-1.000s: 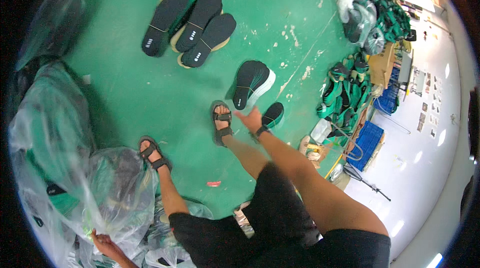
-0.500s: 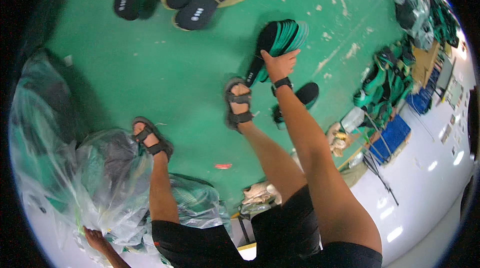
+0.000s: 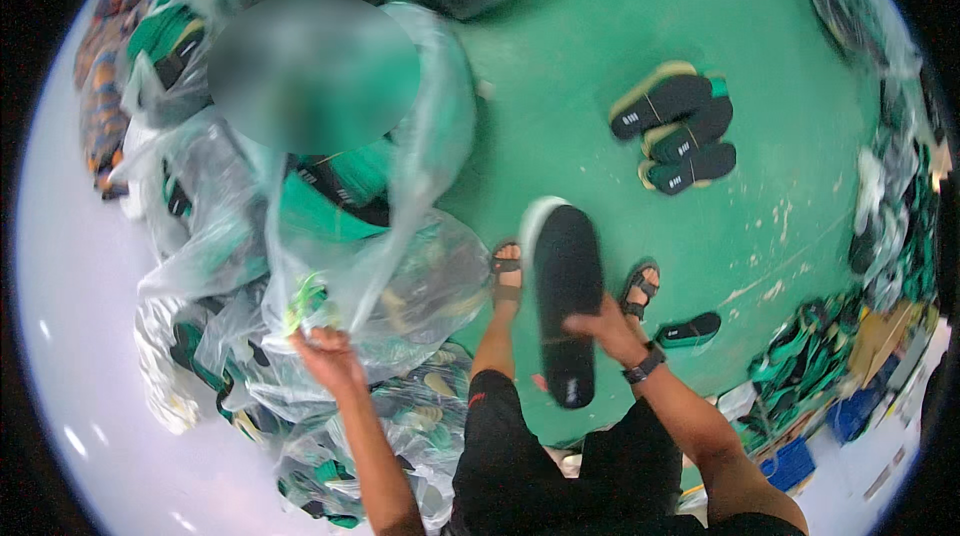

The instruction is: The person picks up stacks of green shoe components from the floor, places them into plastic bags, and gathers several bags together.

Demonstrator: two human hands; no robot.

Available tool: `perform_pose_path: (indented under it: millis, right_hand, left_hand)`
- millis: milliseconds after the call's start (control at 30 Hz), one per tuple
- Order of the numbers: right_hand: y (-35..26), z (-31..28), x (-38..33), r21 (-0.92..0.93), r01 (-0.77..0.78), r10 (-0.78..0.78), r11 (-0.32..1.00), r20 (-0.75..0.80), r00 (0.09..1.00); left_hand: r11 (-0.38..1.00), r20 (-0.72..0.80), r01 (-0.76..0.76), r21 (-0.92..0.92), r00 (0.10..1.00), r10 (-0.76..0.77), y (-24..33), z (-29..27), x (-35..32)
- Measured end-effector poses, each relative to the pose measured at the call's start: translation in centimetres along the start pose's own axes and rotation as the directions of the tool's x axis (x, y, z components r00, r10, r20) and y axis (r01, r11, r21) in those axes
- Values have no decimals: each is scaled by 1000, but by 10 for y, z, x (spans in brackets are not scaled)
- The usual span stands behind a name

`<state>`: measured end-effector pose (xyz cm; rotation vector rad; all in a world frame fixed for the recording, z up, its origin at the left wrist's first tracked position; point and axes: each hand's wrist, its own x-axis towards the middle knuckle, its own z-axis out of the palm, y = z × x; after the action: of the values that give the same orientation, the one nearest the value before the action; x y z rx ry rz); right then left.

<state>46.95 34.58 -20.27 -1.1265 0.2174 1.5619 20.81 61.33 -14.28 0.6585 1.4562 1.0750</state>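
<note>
My right hand (image 3: pixel 603 324) is clamped on a stack of black shoe soles (image 3: pixel 566 308), held over my feet. My left hand (image 3: pixel 325 354) is closed on the gathered neck of a clear plastic bag (image 3: pixel 400 266) at left, which is already full of green-and-black soles. Looks like the bagging step: bundle picked, bag not yet opened wide. The next move needs the left hand to spread the bag mouth and the right to swing left and feed the stack in end-first. More bundled soles (image 3: pixel 678 128) lie far right on the green floor (image 3: pixel 600 36).
</note>
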Motion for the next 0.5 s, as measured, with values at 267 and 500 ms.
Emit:
perform_pose_path:
  millis: [267, 500]
  right_hand:
    - [-108, 284, 162, -242, 393, -256, 887, 451, 855]
    - [-193, 209, 320, -980, 201, -490, -2, 176, 854]
  left_hand:
    - [929, 116, 187, -319, 981, -157, 51, 12, 18]
    - [983, 132, 127, -135, 985, -109, 60, 28, 21]
